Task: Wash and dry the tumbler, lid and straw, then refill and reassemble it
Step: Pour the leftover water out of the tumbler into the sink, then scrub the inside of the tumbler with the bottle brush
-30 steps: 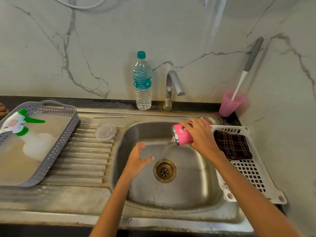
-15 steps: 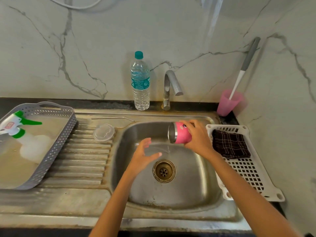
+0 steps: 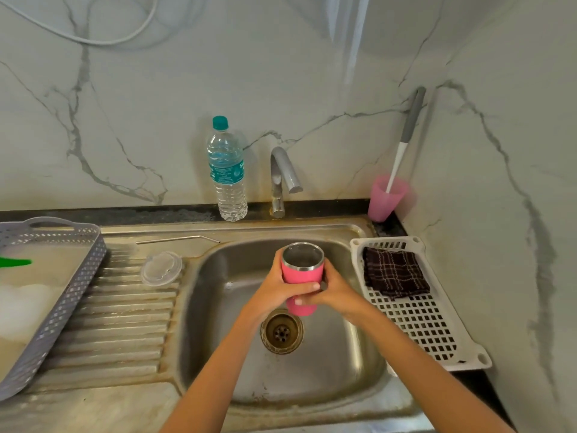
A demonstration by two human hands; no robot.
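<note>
Left hand (image 3: 271, 294) and right hand (image 3: 337, 292) curl round the upright, pink, steel-lined tumbler (image 3: 302, 272) over the sink (image 3: 327, 373); clear round lid (image 3: 161, 269) at nine o'clock, thin metal straw (image 3: 178, 240) at ten.

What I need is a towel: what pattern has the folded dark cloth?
Pale checks on the dark cloth; head view.

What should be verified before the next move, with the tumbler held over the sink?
1. Pink tumbler gripped by left hand and right hand: ok.
2. Tumbler upright, mouth up, over the sink: ok.
3. Tumbler fully emptied: cannot tell, inside too dim.
4. Lid and straw lying apart on the drainboard side: ok.
5. Checked cloth lying in the white rack for drying: ok.
6. Tap off, no stream visible: ok.
</note>
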